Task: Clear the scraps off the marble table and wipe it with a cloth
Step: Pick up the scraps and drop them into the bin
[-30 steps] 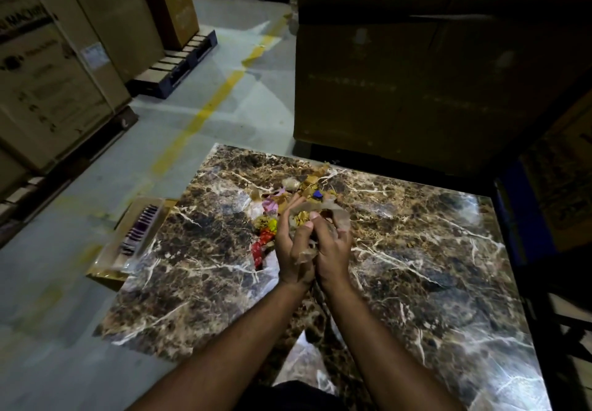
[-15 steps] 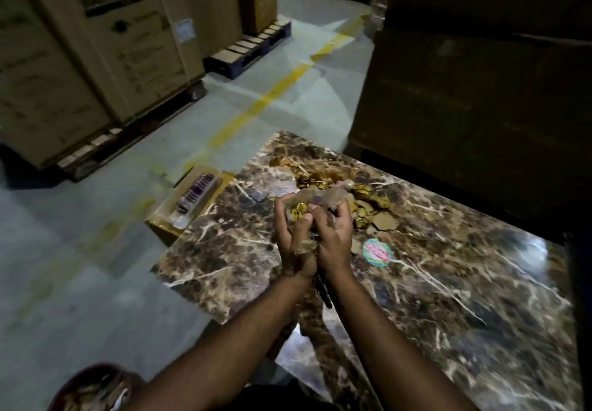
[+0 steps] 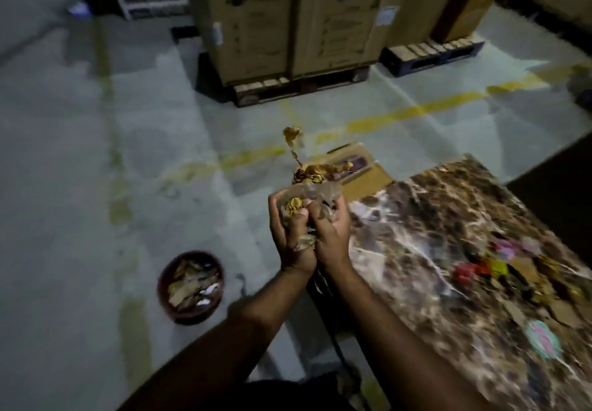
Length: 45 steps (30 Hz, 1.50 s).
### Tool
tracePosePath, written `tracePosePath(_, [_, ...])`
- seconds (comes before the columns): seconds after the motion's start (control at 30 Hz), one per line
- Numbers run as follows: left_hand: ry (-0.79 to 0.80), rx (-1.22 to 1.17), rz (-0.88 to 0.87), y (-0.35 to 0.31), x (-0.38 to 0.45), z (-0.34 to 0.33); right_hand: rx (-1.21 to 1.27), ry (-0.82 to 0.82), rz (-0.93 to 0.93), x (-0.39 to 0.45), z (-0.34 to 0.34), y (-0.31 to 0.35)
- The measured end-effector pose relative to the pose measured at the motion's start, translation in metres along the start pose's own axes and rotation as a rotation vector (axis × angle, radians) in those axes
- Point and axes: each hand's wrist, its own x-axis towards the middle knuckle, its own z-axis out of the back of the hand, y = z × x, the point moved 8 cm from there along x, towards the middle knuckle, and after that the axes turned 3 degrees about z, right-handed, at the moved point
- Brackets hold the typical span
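Scraps [image 3: 304,205] sat cupped between both hands, the left hand [image 3: 288,237] and right hand [image 3: 330,234] pressed together and curled round the bundle so nothing spilled off the table [image 3: 432,228]; gold foil stuck out at twelve o'clock. Towards eight o'clock a bin [image 3: 190,287] waited on the floor, probably for this load; more scraps [image 3: 480,269] lay on the marble at three o'clock.

We see the marble table [image 3: 448,218] cut off by the right and lower edges of the frame, its veins smeared by motion blur. The scraps [image 3: 499,269] at middle right blur into coloured patches we cannot name. Print on the cardboard boxes [image 3: 288,16] at upper centre is unreadable, their tops cropped. Both forearms leave the bottom edge.
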Motion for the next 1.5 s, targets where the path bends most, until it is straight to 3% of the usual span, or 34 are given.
tracePosePath(0.17, [-0.111, 0.036, -0.001, -0.020, 0.071, 0.135, -0.052, 0.128, -0.069, -0.027, -0.146, -0.056])
tracePosePath(0.33, [-0.234, 0.195, 0.162, -0.006, 0.108, 0.245, -0.069, 0.281, -0.186, -0.059, -0.249, -0.126])
tracePosePath(0.43, [-0.433, 0.197, 0.176, 0.037, 0.125, 0.305, -0.112, 0.327, -0.273, -0.074, -0.276, -0.186])
tracePosePath(0.57, [-0.619, 0.118, 0.398, 0.126, 0.138, 0.358, -0.220, 0.350, -0.392, -0.084, -0.285, -0.286])
tracePosePath(0.67, [-0.690, 0.157, 0.389, 0.200, 0.162, 0.393, -0.301, 0.377, -0.488, -0.086, -0.285, -0.379])
tracePosePath(0.93, [-0.700, 0.155, 0.433, 0.413, 0.243, 0.460, -0.382, 0.415, -0.670, -0.060, -0.275, -0.626])
tracePosePath(1.1, [-0.484, 0.270, 0.554, 0.539, 0.288, 0.491, -0.543, 0.536, -0.566, -0.030, -0.273, -0.729])
tracePosePath(1.23, [-0.392, 0.619, 0.437, 0.544, 0.305, 0.517, -0.633, 0.751, -0.515, -0.020, -0.275, -0.758])
tracePosePath(1.37, [-0.334, 0.911, 0.280, 0.508, 0.294, 0.527, -0.755, 0.796, -0.176, 0.000, -0.265, -0.734])
tracePosePath(1.5, [-0.330, 1.054, 0.086, 0.469, 0.289, 0.523, -0.805, 0.759, -0.078, 0.004, -0.252, -0.711])
